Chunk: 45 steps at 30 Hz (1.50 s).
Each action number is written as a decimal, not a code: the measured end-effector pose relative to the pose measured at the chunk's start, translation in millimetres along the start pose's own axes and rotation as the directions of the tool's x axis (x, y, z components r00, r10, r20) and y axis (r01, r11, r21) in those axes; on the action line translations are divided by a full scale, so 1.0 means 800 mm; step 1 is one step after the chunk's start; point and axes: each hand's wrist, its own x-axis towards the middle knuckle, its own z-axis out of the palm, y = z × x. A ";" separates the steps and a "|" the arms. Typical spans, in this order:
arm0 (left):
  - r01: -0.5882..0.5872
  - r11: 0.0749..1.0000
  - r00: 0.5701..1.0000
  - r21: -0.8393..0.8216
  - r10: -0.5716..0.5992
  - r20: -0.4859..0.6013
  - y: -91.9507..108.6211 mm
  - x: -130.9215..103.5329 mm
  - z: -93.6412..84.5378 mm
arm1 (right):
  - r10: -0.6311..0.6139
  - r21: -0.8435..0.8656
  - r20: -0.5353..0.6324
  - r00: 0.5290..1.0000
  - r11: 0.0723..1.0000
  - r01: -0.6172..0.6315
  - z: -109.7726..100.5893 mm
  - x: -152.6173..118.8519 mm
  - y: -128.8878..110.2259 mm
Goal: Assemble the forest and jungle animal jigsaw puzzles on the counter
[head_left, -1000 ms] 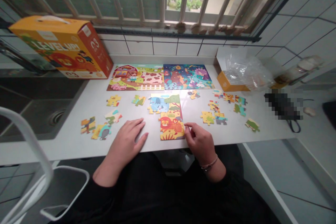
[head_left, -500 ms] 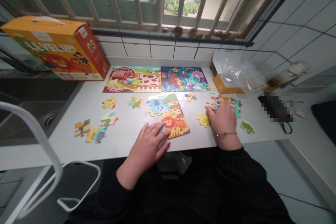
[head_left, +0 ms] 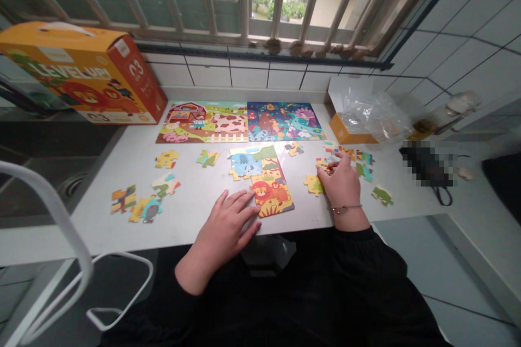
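Observation:
My left hand [head_left: 226, 222] lies on the counter with its fingers spread. Its fingertips touch the left edge of a partly joined jigsaw puzzle [head_left: 271, 190], which shows lions, an elephant and a tree. Over to the right, my right hand [head_left: 342, 181] is bent down with thumb and fingers pinched at a small puzzle piece [head_left: 324, 164], partly covered by the fingers. A yellow puzzle piece [head_left: 313, 185] lies just left of this hand. Several colourful pieces [head_left: 365, 165] lie beyond and beside it, and a green piece [head_left: 382, 195] sits farther right.
A finished farm puzzle [head_left: 203, 122] and a dark night-forest puzzle [head_left: 285, 122] lie along the wall. More loose pieces [head_left: 148, 209] are at the left. An orange box [head_left: 77, 76] stands back left; an open box with plastic wrap [head_left: 358, 119] stands back right.
The fingers of my right hand have shifted and bent slightly at the piece. The whole view has moved a little; my left hand stays at the puzzle's edge.

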 end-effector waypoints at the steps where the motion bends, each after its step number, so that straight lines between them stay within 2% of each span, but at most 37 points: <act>1: -0.002 1.000 1.000 -0.005 0.002 0.004 0.000 0.000 0.000 | 0.000 0.005 0.002 1.000 1.000 0.000 0.000 0.000 0.000; 18: 0.001 1.000 1.000 0.003 -0.001 -0.002 0.009 -0.003 0.003 | 0.019 0.070 0.014 1.000 0.997 -0.019 0.002 0.000 0.003; 22: -0.012 0.998 0.999 -0.055 0.009 -0.049 0.001 -0.007 0.004 | 0.018 0.091 0.004 1.000 0.996 -0.018 0.003 0.001 0.005; 25: 0.018 0.999 0.992 -0.032 -0.022 -0.124 -0.021 -0.014 -0.004 | 0.008 0.101 -0.014 1.000 0.995 -0.006 0.003 0.001 0.004; 27: 0.124 0.990 0.977 0.072 -0.109 -0.184 -0.049 -0.021 -0.015 | 0.004 0.105 -0.024 1.000 0.995 -0.001 0.003 0.000 0.004; 29: 0.284 0.943 0.937 0.172 -0.235 -0.258 -0.083 -0.033 -0.028 | 0.000 0.110 -0.026 1.000 0.994 0.003 0.002 0.000 0.002; 32: 0.491 0.835 0.852 0.246 -0.403 -0.333 -0.136 -0.053 -0.048 | -0.002 0.117 -0.022 1.000 0.993 0.005 0.002 0.000 0.002; 33: 0.533 0.805 0.832 0.261 -0.442 -0.335 -0.150 -0.060 -0.053 | -0.001 0.119 -0.020 1.000 0.993 0.004 0.002 0.000 0.002; 35: 0.559 0.781 0.824 0.279 -0.486 -0.291 -0.169 -0.070 -0.063 | 0.002 0.121 -0.018 1.000 0.993 0.000 0.002 0.000 0.002; 39: 0.540 0.799 0.838 0.263 -0.484 -0.250 -0.179 -0.072 -0.069 | 0.004 0.124 -0.018 1.000 0.992 -0.001 0.003 0.000 0.003; 45: 0.497 0.840 0.854 0.216 -0.430 -0.293 -0.162 -0.055 -0.059 | -0.110 0.161 -0.106 0.988 0.979 0.127 0.004 0.000 0.002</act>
